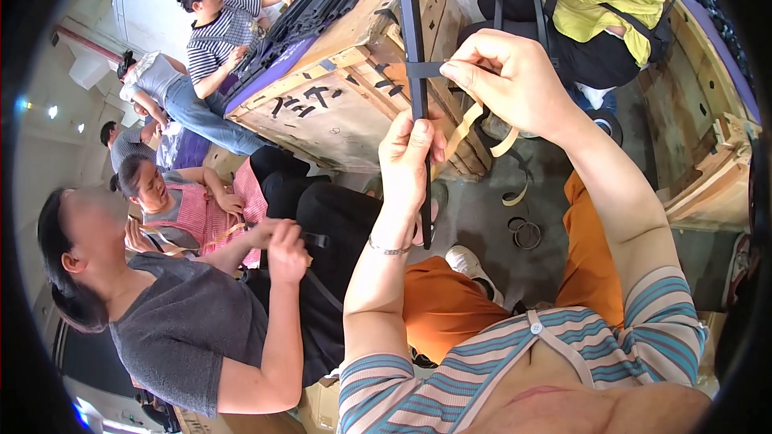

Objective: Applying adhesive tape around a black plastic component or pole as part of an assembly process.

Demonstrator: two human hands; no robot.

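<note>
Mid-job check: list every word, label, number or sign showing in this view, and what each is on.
Wooden crate: bold dark strokes on its side look like writing; I won't transcribe them.
Black bar in the left hand: no lettering visible.
Black strip pinched by the right hand: none visible.

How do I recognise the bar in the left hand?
Find the wooden crate, top centre. Nearer the camera, the left hand grips a black bar. Unlike the dark strips piled on the crate, it is held singly, a dark band across it.
</note>
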